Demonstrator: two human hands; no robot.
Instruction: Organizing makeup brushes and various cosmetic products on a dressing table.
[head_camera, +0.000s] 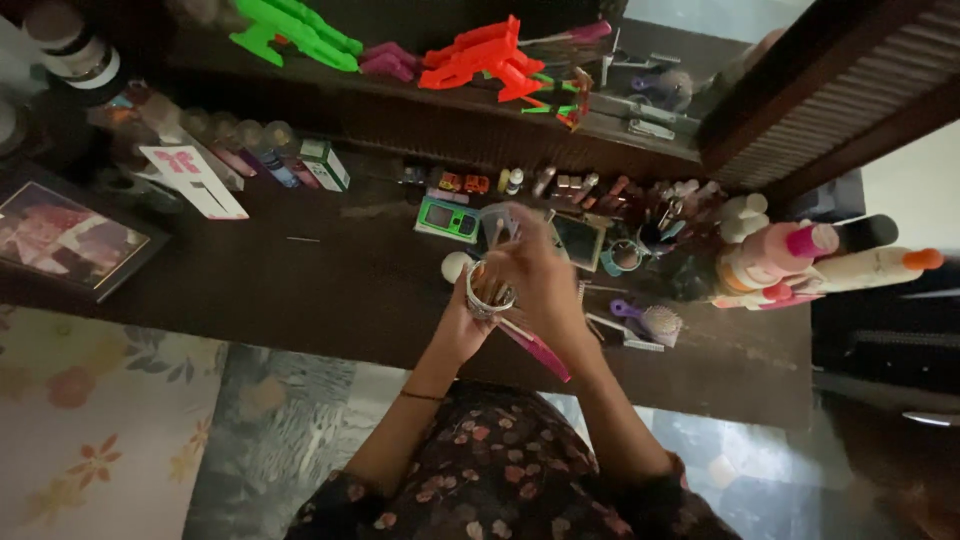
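Note:
My left hand (462, 325) grips a stack of thin silvery bangles (487, 290) from below, over the front part of a dark wooden dressing table (330, 290). My right hand (535, 275) comes from the right and closes its fingers over the top of the same bangles. Under my right hand a pink comb (540, 350) sticks out toward me; which hand holds it is unclear. A thin dark band circles my left wrist. My sleeves are dark with small flowers.
Toy guns in green (290, 35) and orange (480, 55) lie on the shelf behind. Bottles, lipsticks and a small green box (447, 219) crowd the table's back. A purple hairbrush (645, 320) lies right, pink bottles (790, 260) further right, a framed photo (65, 240) left.

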